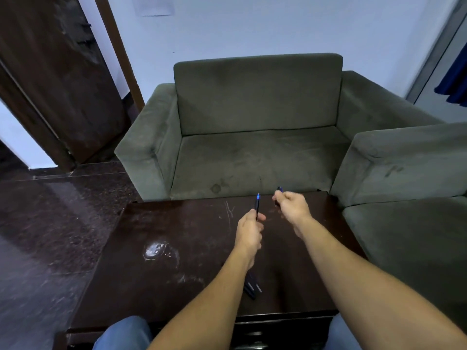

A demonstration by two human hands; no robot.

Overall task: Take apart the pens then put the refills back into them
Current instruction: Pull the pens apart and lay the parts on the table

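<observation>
Above the desk (177,228), we log: left hand (249,229) gripping a pen (257,206) upright; at 2 o'clock, right hand (290,205) closed on a barrel (279,192); spare pens (252,286) at 6.

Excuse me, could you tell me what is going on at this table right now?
A person seated at a dark wooden table is working on pens with bare hands. The left hand holds a slim black pen piece with a blue tip upright, while the right hand grips a second dark pen piece with a blue end a little apart from it. More dark pen parts lie on the table beneath the left forearm. A grey-green sofa stands behind.
</observation>
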